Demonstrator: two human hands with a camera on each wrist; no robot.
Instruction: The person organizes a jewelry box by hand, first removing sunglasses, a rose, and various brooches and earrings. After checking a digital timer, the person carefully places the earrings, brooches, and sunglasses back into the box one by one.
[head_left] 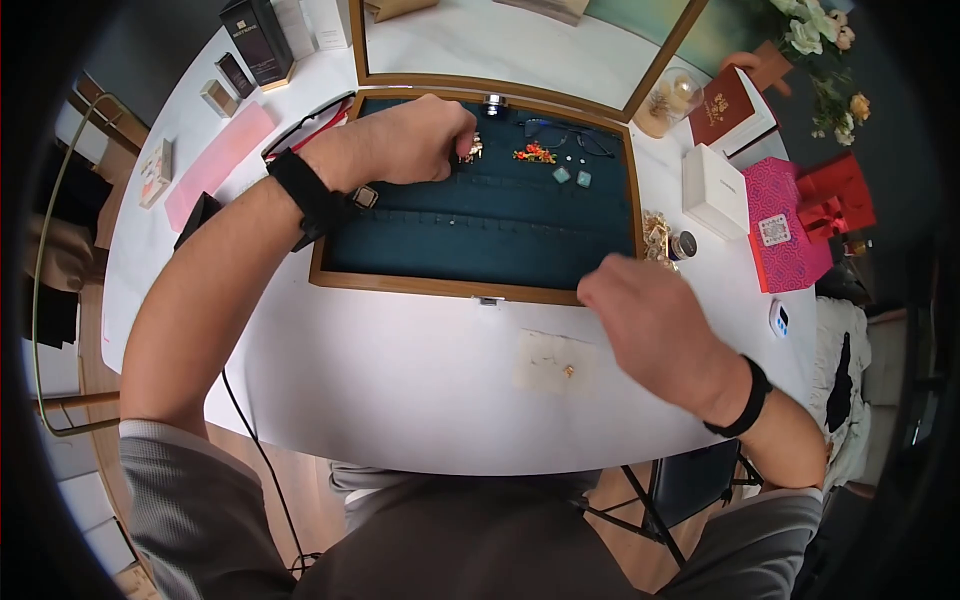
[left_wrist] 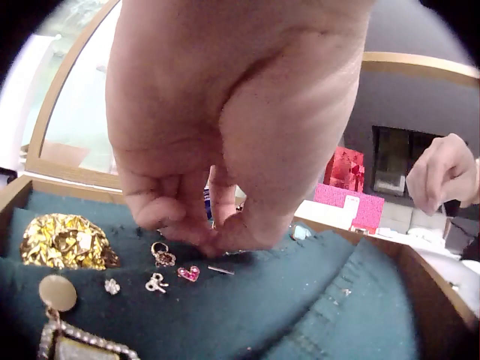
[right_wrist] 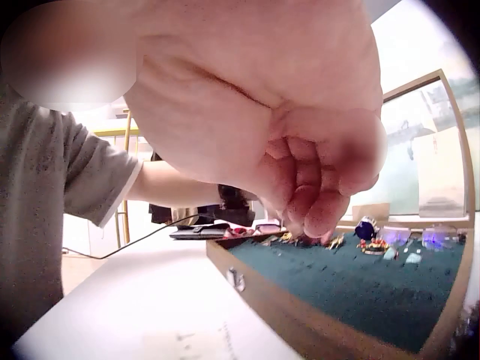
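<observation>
My left hand reaches into a wooden jewelry box with dark green lining. In the left wrist view its thumb and fingertips come together right at the lining; I cannot tell what they pinch. Close by lie a pink heart stud, a silver bow-shaped stud, a flower-like stud and a crumpled-looking gold piece. A rectangular drop earring lies at the box's left side. My right hand hovers by the front right corner, fingers curled, with nothing visible in them.
The glass lid stands raised behind. Glasses, a colorful brooch and turquoise earrings sit inside. A pale square sheet with tiny gold pieces lies in front. Gold jewelry, a white box and a pink bag stand right.
</observation>
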